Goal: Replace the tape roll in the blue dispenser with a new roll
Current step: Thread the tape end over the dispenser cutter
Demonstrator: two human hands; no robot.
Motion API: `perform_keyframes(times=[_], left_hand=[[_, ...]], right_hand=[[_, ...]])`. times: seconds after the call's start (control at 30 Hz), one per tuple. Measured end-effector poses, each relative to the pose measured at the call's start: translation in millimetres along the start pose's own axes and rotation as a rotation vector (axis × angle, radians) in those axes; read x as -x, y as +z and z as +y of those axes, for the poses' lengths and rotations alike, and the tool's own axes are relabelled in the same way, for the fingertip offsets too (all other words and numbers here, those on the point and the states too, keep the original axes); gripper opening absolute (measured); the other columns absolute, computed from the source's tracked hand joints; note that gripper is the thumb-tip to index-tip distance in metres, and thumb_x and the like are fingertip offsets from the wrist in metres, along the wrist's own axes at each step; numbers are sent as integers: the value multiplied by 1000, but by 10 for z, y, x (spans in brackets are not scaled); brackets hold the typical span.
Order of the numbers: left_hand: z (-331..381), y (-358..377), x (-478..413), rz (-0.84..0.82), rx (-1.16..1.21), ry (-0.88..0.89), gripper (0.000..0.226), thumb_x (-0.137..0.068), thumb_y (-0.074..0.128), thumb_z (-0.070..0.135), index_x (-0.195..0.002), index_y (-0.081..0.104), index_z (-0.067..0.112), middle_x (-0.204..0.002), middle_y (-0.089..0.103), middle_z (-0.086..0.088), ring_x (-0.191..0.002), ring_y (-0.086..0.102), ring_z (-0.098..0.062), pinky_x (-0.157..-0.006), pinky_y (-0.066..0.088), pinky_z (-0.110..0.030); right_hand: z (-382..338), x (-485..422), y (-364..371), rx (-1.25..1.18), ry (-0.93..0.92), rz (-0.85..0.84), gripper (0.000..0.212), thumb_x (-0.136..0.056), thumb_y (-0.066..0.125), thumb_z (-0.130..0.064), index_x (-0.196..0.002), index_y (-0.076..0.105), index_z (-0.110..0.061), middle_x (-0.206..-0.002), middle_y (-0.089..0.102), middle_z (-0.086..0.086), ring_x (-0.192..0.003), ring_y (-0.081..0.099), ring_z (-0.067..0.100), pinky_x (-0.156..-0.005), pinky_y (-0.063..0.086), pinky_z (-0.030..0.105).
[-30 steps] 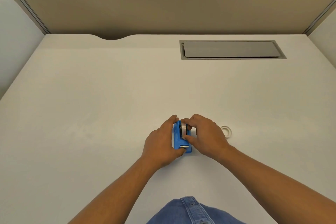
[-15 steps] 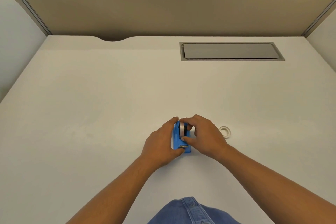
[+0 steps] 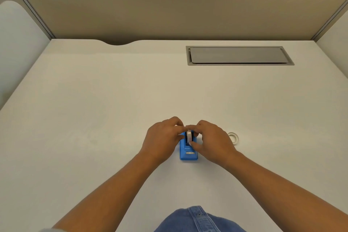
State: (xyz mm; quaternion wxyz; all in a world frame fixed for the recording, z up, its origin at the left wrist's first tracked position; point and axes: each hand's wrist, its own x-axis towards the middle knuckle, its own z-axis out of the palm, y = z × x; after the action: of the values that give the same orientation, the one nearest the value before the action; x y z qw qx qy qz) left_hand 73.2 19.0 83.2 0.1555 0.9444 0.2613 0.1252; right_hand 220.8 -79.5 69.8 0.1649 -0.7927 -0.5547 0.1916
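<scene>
Left hand (image 3: pixel 162 140) moved onto upright roll (image 3: pixel 188 136), both hands' fingers seemingly pinching it; dispenser (image 3: pixel 188 153) lies lengthwise toward camera.

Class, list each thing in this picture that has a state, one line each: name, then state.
blue dispenser: flat on desk, roll in its cradle.
tape roll: upright, pinched by both hands.
spare roll: lying apart on desk.
left hand: gripping.
right hand: gripping.
desk hatch: closed.

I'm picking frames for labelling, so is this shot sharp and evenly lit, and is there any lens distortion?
Head view: light is soft and even, shadows faint under the left hand and right hand; fingertips over the tape roll in the blue dispenser look slightly smeared; wide-angle bending curves the partition edges.
</scene>
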Motion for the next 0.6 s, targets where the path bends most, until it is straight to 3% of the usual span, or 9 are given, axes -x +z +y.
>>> perform_keyframes(times=[0.2, 0.47, 0.6], left_hand=[[-32, 21, -92, -90, -185, 157, 18, -67, 86, 17, -81, 77, 23, -78, 69, 2, -56, 62, -21, -45, 45, -28], [3, -28, -123, -92, -306, 286, 16, -63, 83, 9, -66, 71, 17, -65, 62, 0, -52, 52, -21, -46, 29, -26], [2, -21, -153, -102, -288, 286, 16, -64, 82, 6, -68, 70, 17, -64, 60, 1, -50, 51, -21, -45, 30, -26]], right_hand=[[-56, 17, -26, 48, -16, 2, 38, -87, 58, -36, -125, 56, -37, -96, 61, -6, -89, 58, 17, -72, 51, 34], [-75, 15, -44, 50, -5, -6, 33, -84, 61, -34, -117, 60, -36, -92, 61, -7, -85, 57, 17, -68, 49, 33], [-96, 16, -66, 51, -6, -8, 29, -84, 61, -33, -113, 61, -36, -90, 61, -6, -84, 57, 18, -67, 49, 33]])
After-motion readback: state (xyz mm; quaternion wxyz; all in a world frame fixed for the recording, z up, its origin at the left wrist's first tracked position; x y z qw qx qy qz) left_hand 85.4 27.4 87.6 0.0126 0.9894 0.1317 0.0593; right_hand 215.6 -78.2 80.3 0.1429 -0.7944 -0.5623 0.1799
